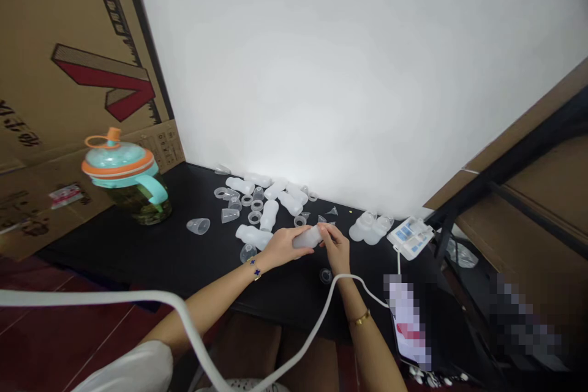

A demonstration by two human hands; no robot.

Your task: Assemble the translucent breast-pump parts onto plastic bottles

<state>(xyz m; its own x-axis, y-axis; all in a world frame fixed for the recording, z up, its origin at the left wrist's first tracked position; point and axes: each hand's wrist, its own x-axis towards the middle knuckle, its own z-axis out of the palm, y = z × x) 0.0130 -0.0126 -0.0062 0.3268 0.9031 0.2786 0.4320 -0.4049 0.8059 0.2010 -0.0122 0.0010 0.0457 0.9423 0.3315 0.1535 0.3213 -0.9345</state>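
A white plastic bottle (307, 239) lies sideways between my two hands above the black table. My left hand (282, 248) is wrapped round its body. At the neck end, the fingers of my right hand (335, 246) are pinched on the bottle's mouth; whether they also hold a small part there is hidden. Beyond my hands lies a loose pile of white bottles (269, 215), with clear rings (254, 217) and clear caps (230, 215) among them. A clear round part (326, 275) rests just below my right hand, and a clear dome (248, 252) sits beside my left wrist.
A jug (138, 196) with an orange and teal lid stands at left by a cardboard box (55, 86). Right of my hands are frosted pouch-like pieces (370, 229), a white device (410, 237) and a phone (408, 324). A white cable (184, 312) crosses in front of me.
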